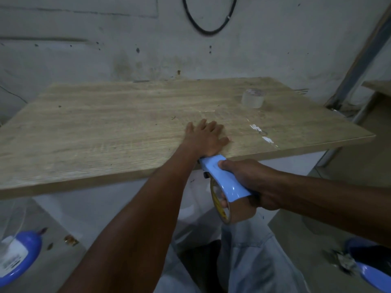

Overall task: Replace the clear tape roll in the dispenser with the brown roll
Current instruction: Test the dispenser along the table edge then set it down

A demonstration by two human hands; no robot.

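Dispenser (pixel 225 179) holds the brown roll (pixel 229 210); our right hand (pixel 251 182) grips it at the table (pixel 105 127) edge. Left hand (pixel 206 137) flat, spread on the table. Clear roll (pixel 253 98) far right.

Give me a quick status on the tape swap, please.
Left hand flat on table. Right hand grips blue dispenser, brown roll mounted. Clear roll out, far right.
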